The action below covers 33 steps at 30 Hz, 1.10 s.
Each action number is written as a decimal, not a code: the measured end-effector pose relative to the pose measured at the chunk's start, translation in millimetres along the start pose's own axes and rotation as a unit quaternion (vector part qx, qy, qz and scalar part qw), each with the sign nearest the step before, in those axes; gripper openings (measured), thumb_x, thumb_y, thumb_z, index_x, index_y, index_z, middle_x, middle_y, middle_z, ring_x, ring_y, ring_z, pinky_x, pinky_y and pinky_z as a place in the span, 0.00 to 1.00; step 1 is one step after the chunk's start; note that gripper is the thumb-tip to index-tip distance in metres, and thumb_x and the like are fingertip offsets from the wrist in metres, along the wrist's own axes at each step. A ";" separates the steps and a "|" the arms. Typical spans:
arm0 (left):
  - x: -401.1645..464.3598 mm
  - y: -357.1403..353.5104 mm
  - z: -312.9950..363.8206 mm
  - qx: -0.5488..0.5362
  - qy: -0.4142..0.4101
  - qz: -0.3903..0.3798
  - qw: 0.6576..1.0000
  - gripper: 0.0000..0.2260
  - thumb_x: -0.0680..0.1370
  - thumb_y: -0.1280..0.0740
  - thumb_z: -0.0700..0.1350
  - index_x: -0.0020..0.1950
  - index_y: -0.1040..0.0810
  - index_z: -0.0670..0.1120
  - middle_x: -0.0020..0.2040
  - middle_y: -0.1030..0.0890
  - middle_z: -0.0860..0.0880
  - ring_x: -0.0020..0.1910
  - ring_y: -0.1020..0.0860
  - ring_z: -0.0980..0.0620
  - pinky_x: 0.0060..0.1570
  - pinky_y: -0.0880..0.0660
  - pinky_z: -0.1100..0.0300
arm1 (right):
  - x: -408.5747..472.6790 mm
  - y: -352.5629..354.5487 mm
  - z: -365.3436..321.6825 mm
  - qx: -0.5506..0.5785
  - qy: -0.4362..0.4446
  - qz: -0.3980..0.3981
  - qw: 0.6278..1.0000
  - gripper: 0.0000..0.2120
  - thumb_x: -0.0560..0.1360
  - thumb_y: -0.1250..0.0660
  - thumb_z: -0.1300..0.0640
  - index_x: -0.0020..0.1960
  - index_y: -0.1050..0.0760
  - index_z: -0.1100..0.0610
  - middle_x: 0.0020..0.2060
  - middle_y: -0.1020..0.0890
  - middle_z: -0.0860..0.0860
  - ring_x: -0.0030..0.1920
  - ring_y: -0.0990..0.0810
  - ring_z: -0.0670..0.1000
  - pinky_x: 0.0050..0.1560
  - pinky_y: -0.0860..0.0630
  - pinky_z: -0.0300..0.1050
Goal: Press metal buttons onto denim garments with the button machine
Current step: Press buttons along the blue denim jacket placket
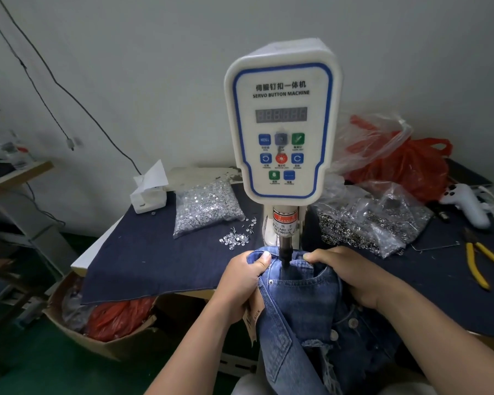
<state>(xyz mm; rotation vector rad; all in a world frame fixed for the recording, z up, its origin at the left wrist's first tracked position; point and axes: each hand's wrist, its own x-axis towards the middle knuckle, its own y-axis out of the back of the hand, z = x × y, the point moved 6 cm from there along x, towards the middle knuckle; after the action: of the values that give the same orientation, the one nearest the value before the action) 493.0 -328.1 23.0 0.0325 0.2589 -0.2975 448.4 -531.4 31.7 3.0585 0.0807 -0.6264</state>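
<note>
Head view looks down on a blue denim garment [300, 303] with metal buttons, draped off the near edge of the counter [143, 252], which is covered in dark navy cloth. The left hand [241, 283] grips the waistband on one side, thumb on top; the right hand [351, 276] clutches it on the other. Between them the black press rod [284, 252] of the white servo button machine [281, 124] meets the fabric. Just beyond lie loose silver tacks [234, 238] and a clear bag of tacks [207, 203]; yellow-handled pliers [481, 263] rest to the right. Farther back sits a red plastic bag [405, 163].
</note>
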 end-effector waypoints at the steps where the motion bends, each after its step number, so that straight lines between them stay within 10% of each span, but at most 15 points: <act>1: -0.2 -0.1 0.7 0.000 0.000 -0.001 1.000 0.09 0.85 0.34 0.45 0.54 0.14 0.45 0.51 0.12 0.43 0.55 0.14 0.40 0.59 0.19 0.44 | -0.7 -0.4 -0.5 -0.003 0.000 0.001 1.000 0.25 0.62 0.24 0.44 0.50 0.14 0.63 0.49 0.14 0.65 0.48 0.14 0.62 0.48 0.20 0.50; 8: -2.0 -1.8 0.9 0.003 0.005 0.002 1.000 0.10 0.85 0.34 0.45 0.57 0.15 0.42 0.52 0.12 0.41 0.58 0.15 0.38 0.62 0.21 0.41 | -4.0 1.5 -0.7 -0.013 0.002 0.024 1.000 0.17 0.75 0.29 0.49 0.51 0.14 0.63 0.49 0.13 0.63 0.53 0.15 0.65 0.52 0.21 0.52; 33: -6.2 -5.0 5.9 -0.003 0.002 -0.007 1.000 0.10 0.85 0.34 0.46 0.54 0.14 0.44 0.52 0.12 0.42 0.54 0.14 0.43 0.57 0.19 0.48 | -9.2 -3.3 -2.8 -0.012 0.002 0.018 1.000 0.22 0.67 0.27 0.42 0.50 0.13 0.59 0.48 0.12 0.60 0.51 0.13 0.61 0.55 0.19 0.53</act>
<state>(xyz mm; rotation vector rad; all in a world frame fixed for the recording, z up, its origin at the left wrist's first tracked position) 487.2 -331.5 30.3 0.0249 0.2633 -0.3101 440.9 -528.5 37.9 3.0305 0.0337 -0.6114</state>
